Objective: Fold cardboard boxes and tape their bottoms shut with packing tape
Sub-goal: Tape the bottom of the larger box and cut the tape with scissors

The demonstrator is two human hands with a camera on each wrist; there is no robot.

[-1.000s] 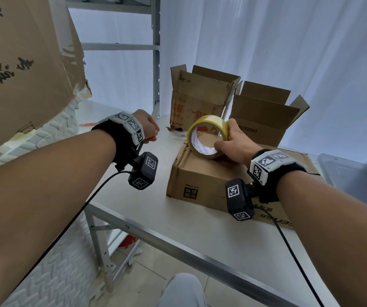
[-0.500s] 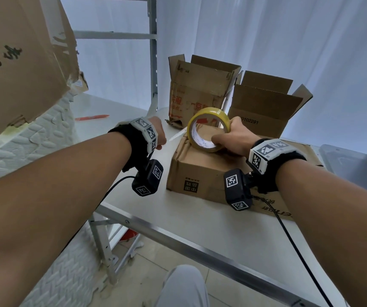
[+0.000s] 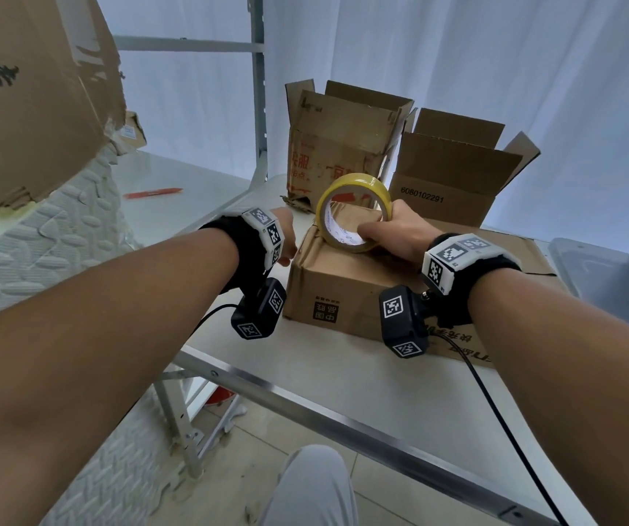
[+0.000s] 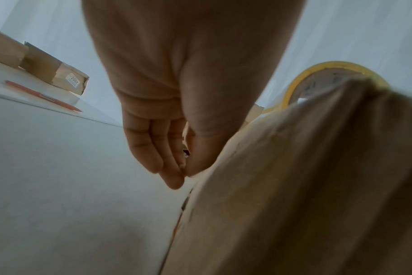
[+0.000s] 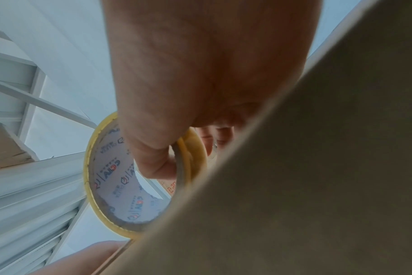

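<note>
Now, on the counter [image 3: 328, 377] beneath both hands, the box [image 3: 347, 282] wants steady pressure. Right hand [image 3: 396, 233] grips the tape roll [image 3: 351, 212] upright on its top; left hand [image 3: 286, 237], fingers pinched at the box's left edge, should anchor the tape end firmly.

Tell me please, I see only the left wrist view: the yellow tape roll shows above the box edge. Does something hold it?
Observer: Yes. In the head view the right hand grips the tape roll, which stands on edge on top of the closed box.
Operator: How does the hand grip it?
Observer: The right wrist view shows the thumb inside the printed core, with the other fingers outside the ring.
Operator: Are other boxes near?
Observer: Yes. An open box with red print and an open box with a printed number stand side by side behind it on the table.
</note>
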